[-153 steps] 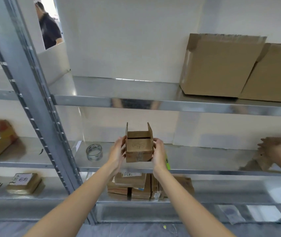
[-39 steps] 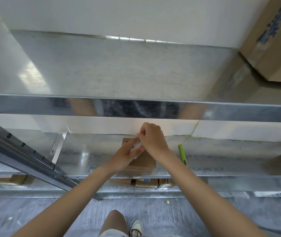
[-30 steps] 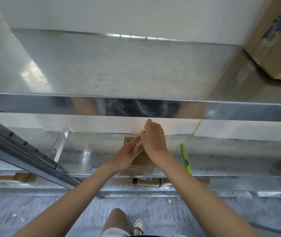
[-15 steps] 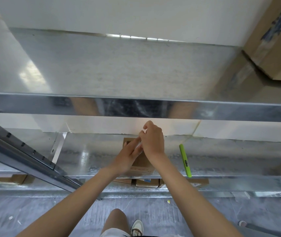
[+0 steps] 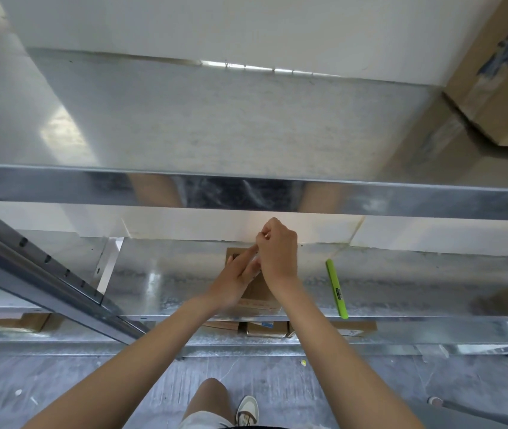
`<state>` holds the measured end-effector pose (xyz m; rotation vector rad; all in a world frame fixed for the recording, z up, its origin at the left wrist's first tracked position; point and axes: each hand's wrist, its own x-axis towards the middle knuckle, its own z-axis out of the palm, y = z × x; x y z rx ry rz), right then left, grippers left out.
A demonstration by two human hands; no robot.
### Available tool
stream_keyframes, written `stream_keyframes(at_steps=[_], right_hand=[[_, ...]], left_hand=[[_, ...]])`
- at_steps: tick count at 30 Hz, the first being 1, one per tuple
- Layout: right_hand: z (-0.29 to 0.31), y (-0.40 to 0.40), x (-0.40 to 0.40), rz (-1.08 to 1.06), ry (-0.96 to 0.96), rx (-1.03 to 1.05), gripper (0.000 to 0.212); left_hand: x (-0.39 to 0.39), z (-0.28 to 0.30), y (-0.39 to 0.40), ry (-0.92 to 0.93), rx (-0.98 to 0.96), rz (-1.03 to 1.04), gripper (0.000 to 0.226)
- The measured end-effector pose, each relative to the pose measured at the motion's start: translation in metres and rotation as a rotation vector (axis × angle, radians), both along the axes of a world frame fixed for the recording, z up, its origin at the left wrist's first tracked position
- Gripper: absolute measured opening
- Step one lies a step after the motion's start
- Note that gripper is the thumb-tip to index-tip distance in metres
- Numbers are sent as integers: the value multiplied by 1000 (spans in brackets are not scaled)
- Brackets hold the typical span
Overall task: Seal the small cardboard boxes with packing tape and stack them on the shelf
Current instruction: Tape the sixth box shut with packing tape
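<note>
Small cardboard box (image 5: 257, 291) on middle shelf (image 5: 169, 280), directly under both hands. Left hand (image 5: 235, 281) flat on box top, fingers extended, pressing. Right hand (image 5: 277, 252) above it, grip curled tight, pinching small item; contents indistinct. Green marker (image 5: 336, 287) on shelf, right of grip.

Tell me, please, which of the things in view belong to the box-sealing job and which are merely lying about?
Part of the job:
- small cardboard box on the middle shelf
- left hand, fingers straight on the box
- right hand, fingers curled; whether it holds tape is unclear

Lying about:
- green cutter beside the box
- large carton on the upper shelf
- boxes on the lower shelf
</note>
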<state>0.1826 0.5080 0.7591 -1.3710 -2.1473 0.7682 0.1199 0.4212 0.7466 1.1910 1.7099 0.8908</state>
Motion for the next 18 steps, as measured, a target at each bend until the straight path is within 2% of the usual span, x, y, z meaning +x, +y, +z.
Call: stream_keyframes(at_steps=[3,6,10,18], right_hand=[[-2,-1,-5,11,53,-36,9],[0,5,-7,13,49,23,7],[-2,7,-8,24,54,56,10],[-7,10,-10,35,60,36,13]], left_hand=[[-2,7,-2,-47,-39,24,31],[-4,10,-1,-61,-61,28,45],[-5,7,2,-80,-56,17,41],[-11,-1,5,-73,-73,-11,51]])
